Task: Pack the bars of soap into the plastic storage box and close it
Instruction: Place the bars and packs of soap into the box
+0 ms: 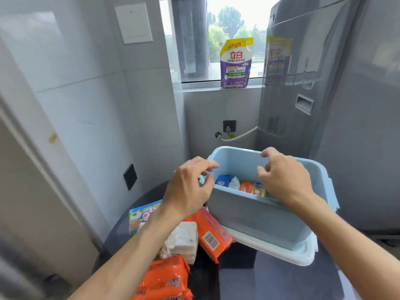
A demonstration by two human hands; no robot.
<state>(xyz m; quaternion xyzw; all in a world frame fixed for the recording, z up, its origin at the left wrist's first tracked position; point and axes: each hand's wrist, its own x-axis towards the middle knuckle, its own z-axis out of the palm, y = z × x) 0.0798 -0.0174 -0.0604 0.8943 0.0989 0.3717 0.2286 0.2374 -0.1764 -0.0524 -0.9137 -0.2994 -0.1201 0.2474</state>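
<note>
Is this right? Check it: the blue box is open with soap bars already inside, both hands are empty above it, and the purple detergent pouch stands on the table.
One detail is wrong. The head view shows the purple detergent pouch on the window sill, not the table. The rest holds: blue box open, soap bars inside, left hand and right hand empty above it.

Both bare forearms are extended forward and upward. The left hand [188,187] is held palm down, its fingers loosely curled with nothing gripped. The right hand [281,178] is raised slightly higher, fingers likewise bent and nothing pinched.
</note>
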